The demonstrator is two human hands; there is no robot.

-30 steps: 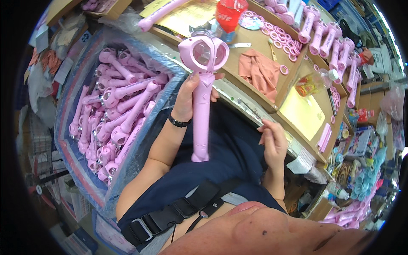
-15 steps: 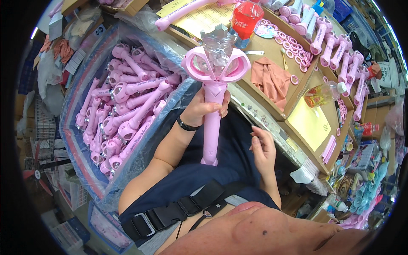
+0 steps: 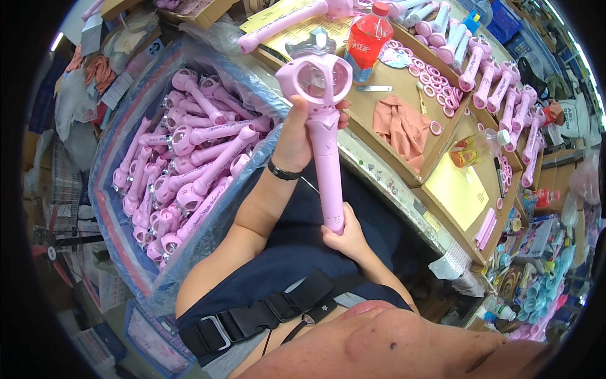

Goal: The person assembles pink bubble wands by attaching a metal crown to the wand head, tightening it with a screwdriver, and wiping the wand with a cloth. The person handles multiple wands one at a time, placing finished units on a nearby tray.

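Note:
A pink toy wand (image 3: 327, 167) stands nearly upright in front of me, its bottom end nearest my body. Its head has open pink loops around a clear centre, topped by a silvery crown-like piece. My left hand (image 3: 298, 136) is closed around the neck just below the head, thumb up on the loop's base. The fingers of my right hand (image 3: 346, 232) pinch the lower end of the handle. Left of my left arm, a large blue bin (image 3: 249, 165) lined with clear plastic holds several similar pink wands (image 3: 211, 125).
At the right, the bench's cardboard trays hold pink rings (image 3: 435, 81), a salmon cloth (image 3: 401, 129), a yellow sheet (image 3: 459, 189) and a tipped clear bottle (image 3: 476, 148). A red-labelled bottle (image 3: 369, 41) stands near the wand's head. More wands (image 3: 499, 85) line the far right.
The wand has turned about its length and its lower end has swung right. My left hand has slid up to the neck. My right hand, free before, now grips the handle's bottom.

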